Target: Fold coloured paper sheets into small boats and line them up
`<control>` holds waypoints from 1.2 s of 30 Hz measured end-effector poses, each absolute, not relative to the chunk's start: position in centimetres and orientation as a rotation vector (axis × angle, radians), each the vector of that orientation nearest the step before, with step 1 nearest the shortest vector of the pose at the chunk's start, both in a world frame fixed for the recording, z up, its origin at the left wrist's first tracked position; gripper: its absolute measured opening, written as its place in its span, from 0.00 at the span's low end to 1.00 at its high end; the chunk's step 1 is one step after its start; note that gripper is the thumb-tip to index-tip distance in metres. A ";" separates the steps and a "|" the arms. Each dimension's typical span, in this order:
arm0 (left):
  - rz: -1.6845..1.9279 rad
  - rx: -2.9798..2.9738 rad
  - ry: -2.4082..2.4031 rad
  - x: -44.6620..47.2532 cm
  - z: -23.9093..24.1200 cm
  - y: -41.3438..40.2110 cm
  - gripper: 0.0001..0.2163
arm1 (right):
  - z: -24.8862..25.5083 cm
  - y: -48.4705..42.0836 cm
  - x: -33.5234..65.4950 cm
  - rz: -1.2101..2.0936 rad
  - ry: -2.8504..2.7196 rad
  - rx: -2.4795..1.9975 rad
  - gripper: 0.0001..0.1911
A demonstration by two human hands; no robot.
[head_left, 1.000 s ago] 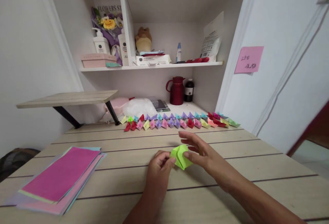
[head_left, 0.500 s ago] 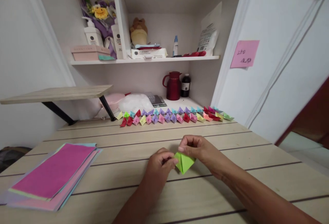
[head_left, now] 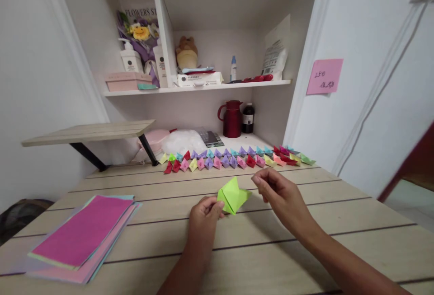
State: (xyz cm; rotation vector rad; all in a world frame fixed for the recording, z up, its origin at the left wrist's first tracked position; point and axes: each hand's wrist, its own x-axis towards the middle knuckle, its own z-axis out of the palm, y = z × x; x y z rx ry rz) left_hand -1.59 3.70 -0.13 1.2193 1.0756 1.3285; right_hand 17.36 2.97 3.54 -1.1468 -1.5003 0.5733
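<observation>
A lime-green folded paper boat [head_left: 232, 195] is held just above the table, its pointed flaps spread outward. My left hand [head_left: 205, 213] pinches its left corner between thumb and fingers. Just right of its right-hand point is my right hand [head_left: 280, 191], apart from the paper, with thumb and curled fingers brought together and nothing visible in them. Beyond the hands, several small folded paper boats [head_left: 217, 162] in many colours stand in two rows along the back of the table.
A stack of coloured paper sheets [head_left: 84, 227] lies on the slatted table [head_left: 152, 259] at left. Behind it stands a small raised shelf [head_left: 91, 132] on black legs. A red jug [head_left: 232, 119] and a dark bottle [head_left: 248, 118] stand in the cabinet. A pink note [head_left: 324, 76] hangs at right.
My right hand has let go of the green paper and moved right. The paper has turned in my left hand, showing more of its flaps. The camera view has shifted slightly.
</observation>
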 end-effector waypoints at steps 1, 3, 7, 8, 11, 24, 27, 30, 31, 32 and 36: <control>1.355 1.196 1.089 -1.7 -0.1 3.7 0.07 | 3.5 2.7 17.1 0.585 -1.538 -1.145 0.11; 1.377 1.191 1.090 -1.8 -0.1 3.8 0.08 | 3.4 2.4 16.5 0.610 -1.604 -1.125 0.12; 1.354 1.279 1.028 -1.5 -0.4 3.7 0.08 | 2.9 2.3 15.6 0.555 -1.758 -1.085 0.15; 1.344 1.298 1.012 -1.4 -0.5 3.7 0.07 | 2.7 2.4 15.6 0.538 -1.775 -1.092 0.12; 1.319 1.361 0.992 -1.0 -0.8 3.7 0.06 | 2.4 2.7 15.7 0.503 -1.794 -1.117 0.08; 1.235 1.503 1.069 -0.4 -1.0 3.3 0.09 | 2.5 2.2 15.3 0.489 -1.919 -1.006 0.14; 1.282 1.465 1.035 -0.7 -1.3 3.7 0.09 | 2.6 2.3 15.6 0.570 -1.923 -0.979 0.15; 1.341 1.469 0.999 -1.0 -1.6 4.3 0.09 | 2.6 2.7 16.2 0.590 -1.783 -1.043 0.14; 1.346 1.473 0.996 -1.1 -1.7 4.4 0.09 | 2.6 2.9 16.4 0.590 -1.725 -1.072 0.15; 1.348 1.476 0.997 -1.1 -1.7 4.5 0.09 | 2.6 3.1 16.6 0.591 -1.682 -1.096 0.15; 1.350 1.483 0.987 -1.1 -1.5 4.4 0.09 | 2.2 3.5 16.7 0.640 -1.700 -1.138 0.15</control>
